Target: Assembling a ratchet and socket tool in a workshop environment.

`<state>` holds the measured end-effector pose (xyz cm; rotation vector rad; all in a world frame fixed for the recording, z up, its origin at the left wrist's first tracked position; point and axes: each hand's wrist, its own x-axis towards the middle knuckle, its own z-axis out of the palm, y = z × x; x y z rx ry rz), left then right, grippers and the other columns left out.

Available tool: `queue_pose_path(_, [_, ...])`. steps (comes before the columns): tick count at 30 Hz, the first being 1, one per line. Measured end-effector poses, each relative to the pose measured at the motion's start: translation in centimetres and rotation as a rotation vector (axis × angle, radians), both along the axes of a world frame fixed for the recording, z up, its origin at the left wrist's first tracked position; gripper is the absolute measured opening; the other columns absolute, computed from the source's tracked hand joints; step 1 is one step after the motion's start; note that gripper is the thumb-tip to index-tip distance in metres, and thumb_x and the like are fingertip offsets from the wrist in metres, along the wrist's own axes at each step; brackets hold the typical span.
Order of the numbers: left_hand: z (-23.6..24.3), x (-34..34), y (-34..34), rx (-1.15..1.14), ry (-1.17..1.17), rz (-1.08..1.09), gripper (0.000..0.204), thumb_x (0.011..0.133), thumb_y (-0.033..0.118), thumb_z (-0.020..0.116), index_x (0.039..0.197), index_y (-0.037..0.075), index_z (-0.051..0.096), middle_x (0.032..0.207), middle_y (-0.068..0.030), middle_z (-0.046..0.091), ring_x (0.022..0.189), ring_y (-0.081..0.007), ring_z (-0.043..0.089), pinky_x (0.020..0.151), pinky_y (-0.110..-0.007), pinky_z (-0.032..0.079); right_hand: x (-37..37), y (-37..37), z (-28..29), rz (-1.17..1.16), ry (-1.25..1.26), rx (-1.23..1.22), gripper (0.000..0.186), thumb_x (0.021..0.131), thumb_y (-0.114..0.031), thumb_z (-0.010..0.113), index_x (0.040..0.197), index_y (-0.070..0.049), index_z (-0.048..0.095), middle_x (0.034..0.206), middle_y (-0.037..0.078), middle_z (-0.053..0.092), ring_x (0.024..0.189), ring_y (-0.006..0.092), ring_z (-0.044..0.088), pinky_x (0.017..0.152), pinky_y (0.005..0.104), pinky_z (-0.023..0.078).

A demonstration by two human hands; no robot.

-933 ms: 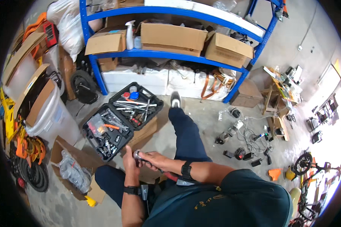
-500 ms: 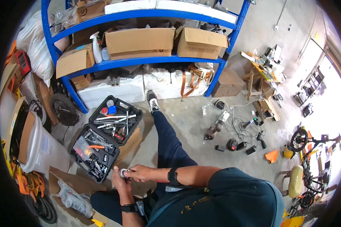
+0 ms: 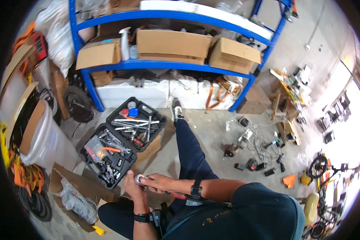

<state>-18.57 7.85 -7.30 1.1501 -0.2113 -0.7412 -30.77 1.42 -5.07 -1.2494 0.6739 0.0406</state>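
Note:
Close together in front of my body, both hands are closed around a small silvery metal piece [image 3: 140,179] with a rounded end; its exact kind is too small to tell. My left hand [image 3: 132,185] wraps it from the left, and my right hand [image 3: 158,183] grips it from the right. A red handle-like part [image 3: 177,195] shows under my right wrist, and I cannot tell whether it joins the metal piece. Just beyond my left hand lies an opened black tool case [image 3: 133,159], with sockets, wrenches, screwdrivers and an orange-handled tool [image 3: 112,149] inside.
The tool case rests partly on a cardboard box [image 3: 150,151]. A carton with plastic wrap [image 3: 78,206] stands at lower left, near a white bin [image 3: 54,142]. Blue shelving [image 3: 168,64] spans the back. Cables and power tools [image 3: 250,150] lie on the floor at right.
My view has swung left, so the surroundings sit farther right in the picture. Both hands stay together on the metal piece. A red part now shows under my right wrist.

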Motion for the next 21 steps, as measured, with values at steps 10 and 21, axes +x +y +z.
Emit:
queue_pose_path(10, [-1.8, -0.2, 2.3, 0.233, 0.306, -0.396, 0.031, 0.094, 0.030, 0.062, 0.076, 0.007, 0.053, 0.056, -0.0053, 0.052, 0.036, -0.0150, 0.047, 0.030, -0.028, 0.034, -2.0, -1.9, 0.9, 0.334, -0.091, -0.417, 0.041, 0.095, -0.041, 0.059, 0.105, -0.001, 0.065, 0.097, 0.011, 0.070, 0.089, 0.0187, 0.062, 0.081, 0.0363, 0.048])
queue_pose_path(21, [-1.2, 1.6, 2.2, -0.109, 0.132, -0.114, 0.031, 0.091, 0.029, 0.066, 0.073, 0.005, 0.059, 0.062, -0.0028, 0.055, 0.050, -0.0119, 0.052, 0.044, -0.027, 0.039, 0.8, -0.5, 1.8, 0.325, 0.014, -0.196, 0.047, 0.098, -0.051, 0.050, 0.095, -0.005, 0.059, 0.071, -0.001, 0.053, 0.066, 0.0112, 0.050, 0.060, 0.0284, 0.042])
